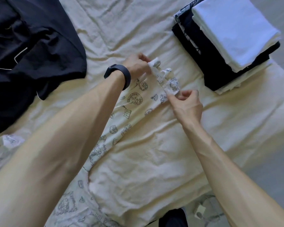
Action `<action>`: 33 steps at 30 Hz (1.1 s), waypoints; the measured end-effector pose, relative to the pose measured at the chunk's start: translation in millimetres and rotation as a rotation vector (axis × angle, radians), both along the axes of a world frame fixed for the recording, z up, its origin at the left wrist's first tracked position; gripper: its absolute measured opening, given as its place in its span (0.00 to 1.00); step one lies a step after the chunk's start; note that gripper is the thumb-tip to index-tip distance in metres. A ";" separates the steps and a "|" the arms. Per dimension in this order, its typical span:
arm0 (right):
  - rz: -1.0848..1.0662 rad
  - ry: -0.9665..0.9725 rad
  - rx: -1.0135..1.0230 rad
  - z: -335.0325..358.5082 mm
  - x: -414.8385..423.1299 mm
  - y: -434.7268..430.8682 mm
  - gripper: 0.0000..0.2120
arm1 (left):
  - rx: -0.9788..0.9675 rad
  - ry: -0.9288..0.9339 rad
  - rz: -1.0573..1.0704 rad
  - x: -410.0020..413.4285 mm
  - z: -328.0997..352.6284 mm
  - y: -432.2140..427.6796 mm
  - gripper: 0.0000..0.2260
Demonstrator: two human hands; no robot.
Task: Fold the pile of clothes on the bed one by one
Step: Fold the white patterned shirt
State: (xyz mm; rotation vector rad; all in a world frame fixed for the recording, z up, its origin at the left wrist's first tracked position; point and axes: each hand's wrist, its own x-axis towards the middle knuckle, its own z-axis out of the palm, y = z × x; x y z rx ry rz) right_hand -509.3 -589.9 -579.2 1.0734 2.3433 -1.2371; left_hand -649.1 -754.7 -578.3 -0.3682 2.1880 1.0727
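Note:
A cream garment printed with dark line drawings [133, 102] lies stretched along the middle of the bed, running from the near left to the centre. My left hand [136, 64], a dark band on its wrist, pinches the far end of the garment's hem. My right hand [185, 102] pinches the same hem a little nearer and to the right. The strip of cloth between the two hands is lifted slightly off the sheet. A dark navy garment with thin white piping [31, 51] lies crumpled at the far left.
A stack of folded clothes [228, 38], white on top and black beneath, stands at the far right near the bed's edge. The cream bedsheet [154, 161] is wrinkled. A white plug and cable [201, 210] lie on the floor below the bed's near edge.

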 end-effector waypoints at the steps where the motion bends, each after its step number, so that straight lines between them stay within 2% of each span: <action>1: -0.038 -0.057 -0.066 -0.2 1.5 -1.5 0.22 | -0.018 0.005 0.009 1.7 -1.0 0.9 0.08; 2: -0.087 -0.110 -0.184 0.7 2.1 -3.7 0.22 | -0.050 0.015 -0.008 3.6 -0.9 0.2 0.07; 4: -0.171 -0.171 -0.407 1.8 0.1 -9.5 0.18 | -0.181 0.029 -0.170 9.3 3.5 -5.6 0.07; 6: -0.199 -0.146 -0.476 3.3 -5.0 -14.4 0.10 | -0.251 0.044 -0.266 15.6 14.4 -14.2 0.04; 8: -0.194 -0.063 -0.493 11.2 -9.1 -20.9 0.09 | -0.138 0.061 -0.195 21.0 30.7 -27.7 0.02; 10: -0.160 0.045 -0.526 26.6 -5.4 -32.2 0.12 | 0.021 0.062 -0.062 29.6 56.8 -49.1 0.02; 15: 0.044 0.264 -0.500 90.7 35.7 -87.9 0.18 | 0.112 -0.035 -0.003 71.6 134.3 -133.0 0.10; 18: 0.162 0.383 -0.493 125.5 67.5 -135.2 0.15 | 0.232 -0.142 0.107 112.1 176.5 -187.0 0.13; 20: 0.252 0.437 -0.512 143.5 93.6 -168.4 0.11 | 0.264 -0.163 0.217 143.4 204.2 -224.0 0.13; 22: 0.372 0.487 -0.483 157.0 125.8 -201.3 0.11 | 0.292 -0.177 0.318 182.4 229.1 -263.6 0.15; 25: 0.629 0.584 -0.401 167.8 187.6 -249.5 0.12 | 0.147 -0.161 0.373 257.5 245.0 -318.7 0.25; 26: 0.723 0.598 -0.384 168.6 211.6 -265.5 0.10 | 0.075 -0.139 0.386 287.7 244.2 -335.7 0.23; 28: 0.909 0.578 -0.345 164.0 261.8 -297.0 0.07 | 0.046 -0.125 0.439 353.3 231.6 -369.4 0.11; 31: 1.173 0.469 -0.233 145.7 336.9 -337.0 0.04 | 0.155 -0.198 0.532 461.6 200.0 -411.0 0.14; 33: 1.302 0.372 -0.188 129.7 383.0 -356.3 0.05 | 0.151 -0.230 0.645 534.1 175.1 -430.3 0.11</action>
